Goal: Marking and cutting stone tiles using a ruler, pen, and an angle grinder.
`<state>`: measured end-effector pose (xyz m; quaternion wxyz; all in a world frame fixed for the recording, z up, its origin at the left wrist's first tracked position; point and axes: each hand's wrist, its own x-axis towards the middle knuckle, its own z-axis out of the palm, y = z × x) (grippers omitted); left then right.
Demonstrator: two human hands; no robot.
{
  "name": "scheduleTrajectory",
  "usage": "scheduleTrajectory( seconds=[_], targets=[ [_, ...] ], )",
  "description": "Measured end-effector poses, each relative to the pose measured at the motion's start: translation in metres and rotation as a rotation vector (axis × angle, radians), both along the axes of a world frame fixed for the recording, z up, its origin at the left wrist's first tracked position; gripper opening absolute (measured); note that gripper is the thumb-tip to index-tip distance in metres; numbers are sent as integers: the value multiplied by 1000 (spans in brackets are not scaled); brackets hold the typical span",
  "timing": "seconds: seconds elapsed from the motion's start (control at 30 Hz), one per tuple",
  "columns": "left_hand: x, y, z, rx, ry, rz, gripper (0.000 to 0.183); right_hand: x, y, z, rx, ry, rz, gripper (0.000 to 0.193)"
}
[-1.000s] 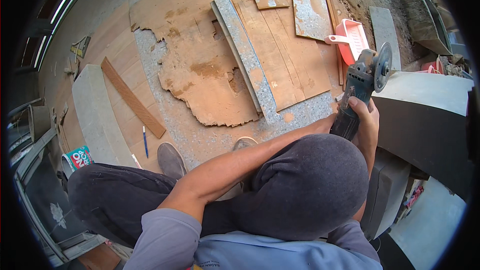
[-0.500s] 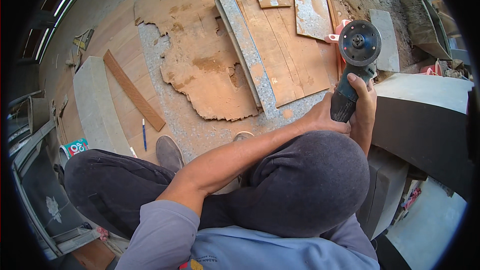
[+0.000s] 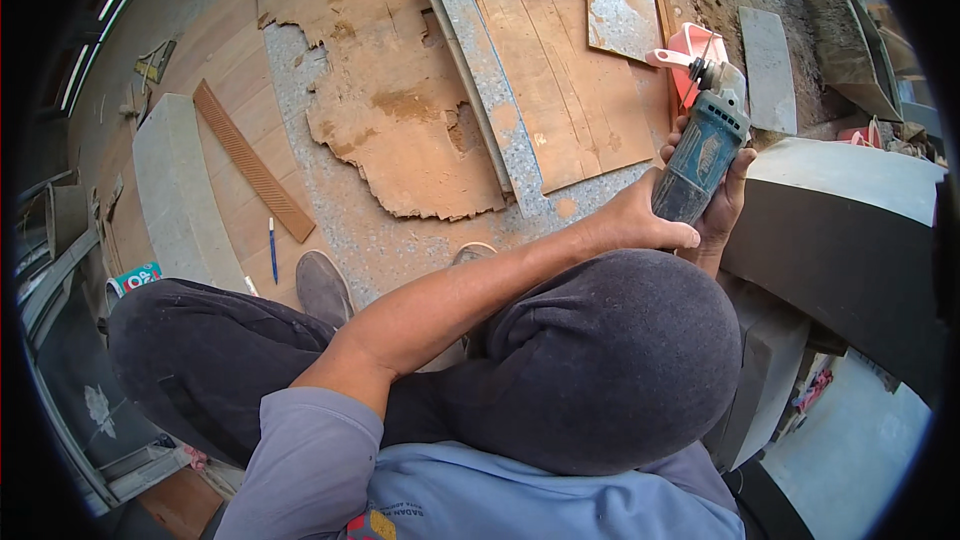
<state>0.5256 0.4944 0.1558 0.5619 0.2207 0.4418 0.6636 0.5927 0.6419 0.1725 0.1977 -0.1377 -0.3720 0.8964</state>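
Showing beside your left knee [image 3: 175, 315], a tub [image 3: 138, 277] with a green label is partly covered by it. Beyond the tub lies a long pale slab [image 3: 178, 180], and its right edge runs near a brown grooved strip [image 3: 252, 162], with a narrow gap of flooring between them. A blue pen [image 3: 273, 250] lies just beside the lower end of this strip, near your left shoe [image 3: 324, 285]. Farther right, a broad brown sheet [image 3: 370, 90] ends toward you in a ragged, broken edge. Between this edge and your shoes, a band of speckled floor [image 3: 400, 250] gives some room. Across the sheet rests a long speckled bar [image 3: 480, 60] with straight sides.

Your left forearm crosses over your right knee [image 3: 620, 370], and your left hand [image 3: 637, 217] is closed on the rear end of the angle grinder [image 3: 705, 145]; its fingers are mostly hidden. The grinder is held up beyond this knee, its disc [image 3: 698, 70] turned edge-on. Behind the disc you see a pink dustpan [image 3: 682, 40]; I cannot tell how much room separates them. Your right hand [image 3: 727, 205] supports the grinder from underneath, wrapped around its body. To the right, a grey tile piece [image 3: 768, 70] lies near the dustpan, and a dark box [image 3: 840, 260] with a pale top narrows the room there.
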Motion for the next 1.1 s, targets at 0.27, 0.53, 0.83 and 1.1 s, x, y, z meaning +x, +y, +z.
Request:
scheduleTrajectory(
  seconds=[0.27, 0.53, 0.83, 1.1],
  targets=[
    [-4, -5, 2, 86, -3, -39, 100, 10, 0, -10, -23, 11, -21, 100],
    [-3, -5, 12, 40, 21, -77, 95, 18, 6, -18, -63, 0, -61, 97],
    [-1, -4, 1, 28, -35, -90, 91, 26, 8, -25, -63, -48, -28, 93],
    [8, -3, 0, 22, -49, -66, 89, 26, 2, -20, -94, -8, -57, 93]
  ],
)
